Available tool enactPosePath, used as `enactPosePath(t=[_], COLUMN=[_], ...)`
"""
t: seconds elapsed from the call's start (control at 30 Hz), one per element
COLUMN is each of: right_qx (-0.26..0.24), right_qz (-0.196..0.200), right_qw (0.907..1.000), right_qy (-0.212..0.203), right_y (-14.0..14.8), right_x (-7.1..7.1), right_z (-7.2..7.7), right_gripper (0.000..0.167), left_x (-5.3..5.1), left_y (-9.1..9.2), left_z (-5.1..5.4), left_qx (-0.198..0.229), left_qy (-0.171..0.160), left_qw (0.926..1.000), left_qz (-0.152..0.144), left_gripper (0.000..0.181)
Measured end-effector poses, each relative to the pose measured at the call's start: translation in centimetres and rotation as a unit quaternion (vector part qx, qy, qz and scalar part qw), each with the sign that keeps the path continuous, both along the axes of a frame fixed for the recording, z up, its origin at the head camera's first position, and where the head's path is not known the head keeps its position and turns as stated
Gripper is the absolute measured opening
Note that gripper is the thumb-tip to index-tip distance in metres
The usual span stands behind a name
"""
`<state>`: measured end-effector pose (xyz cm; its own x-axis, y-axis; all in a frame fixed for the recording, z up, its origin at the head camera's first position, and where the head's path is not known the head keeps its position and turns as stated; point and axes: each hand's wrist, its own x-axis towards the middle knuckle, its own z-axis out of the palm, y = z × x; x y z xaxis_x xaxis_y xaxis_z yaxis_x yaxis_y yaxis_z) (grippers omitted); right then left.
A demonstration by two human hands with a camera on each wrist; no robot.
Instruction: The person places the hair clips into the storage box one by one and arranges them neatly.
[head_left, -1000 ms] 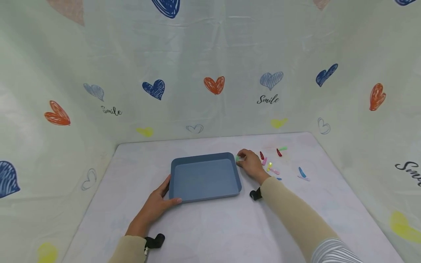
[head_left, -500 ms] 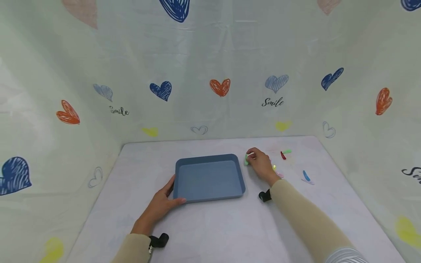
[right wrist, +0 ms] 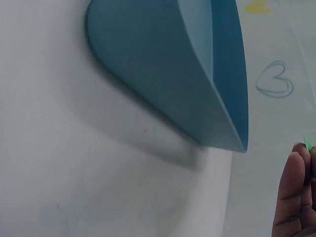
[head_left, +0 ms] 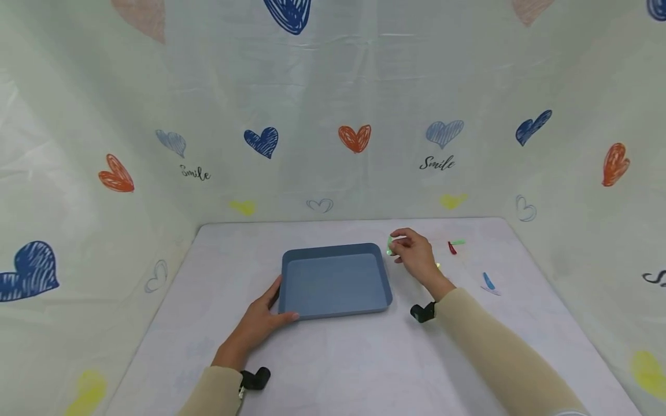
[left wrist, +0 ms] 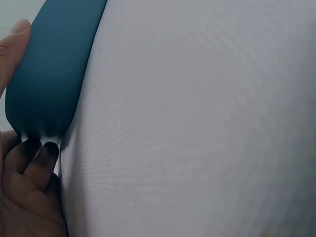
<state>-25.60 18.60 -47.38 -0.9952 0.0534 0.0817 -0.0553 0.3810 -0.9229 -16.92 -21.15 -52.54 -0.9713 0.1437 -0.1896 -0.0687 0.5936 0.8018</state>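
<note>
Right hand first: its thumb and fingertips are drawn narrow in a pinch on a small green hair clip, just beside the far right corner of a shallow blue-grey tray and apart from it. Left hand grips the tray's near left corner, thumb along the near rim and fingers against the left side. The tray sits flat on the white-covered bench.

For such a slim piece, a light pinch near one end looks best, leaving the rest of the clip clear of the fingers so that it can be let go cleanly. The left hand should brace the corner without tipping it, and the right wrist should ride high enough to miss the tray's wall and the loose pieces below it.

Those pieces lie to the right: a red clip touching or nearly touching a pale green clip, and nearer, a blue clip by a thin lavender piece. A yellow bit peeps from behind the right wrist; its shape is hidden.

Writing shows only on the heart-printed backdrop: "Smile" in black script at far left and far right, plus script cut off at the right edge. No brand or label is readable on the tray.
</note>
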Motion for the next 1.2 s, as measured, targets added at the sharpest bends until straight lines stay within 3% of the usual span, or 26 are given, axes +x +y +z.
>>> enactPosePath(t=[0.43, 0.87, 1.2], right_qx=[-0.059, -0.083, -0.063], right_qz=[0.048, 0.101, 0.138], right_qw=[0.9969, 0.9913, 0.9877], right_qy=[0.018, -0.018, -0.037], right_y=[-6.4, -12.5, -16.2], right_x=[0.5, 0.4, -0.1], right_z=[0.5, -0.8, -2.2], right_gripper=[0.019, 0.02, 0.016], left_x=[-0.1, -0.2, -0.1], left_y=[-0.1, 0.1, 0.1], left_z=[-0.2, -0.4, -0.1], left_qx=[0.013, 0.012, 0.022], left_qy=[0.006, 0.005, 0.0], left_qw=[0.9999, 0.9999, 0.9997], left_qz=[-0.001, 0.001, 0.009], left_gripper=[0.117, 0.115, 0.113])
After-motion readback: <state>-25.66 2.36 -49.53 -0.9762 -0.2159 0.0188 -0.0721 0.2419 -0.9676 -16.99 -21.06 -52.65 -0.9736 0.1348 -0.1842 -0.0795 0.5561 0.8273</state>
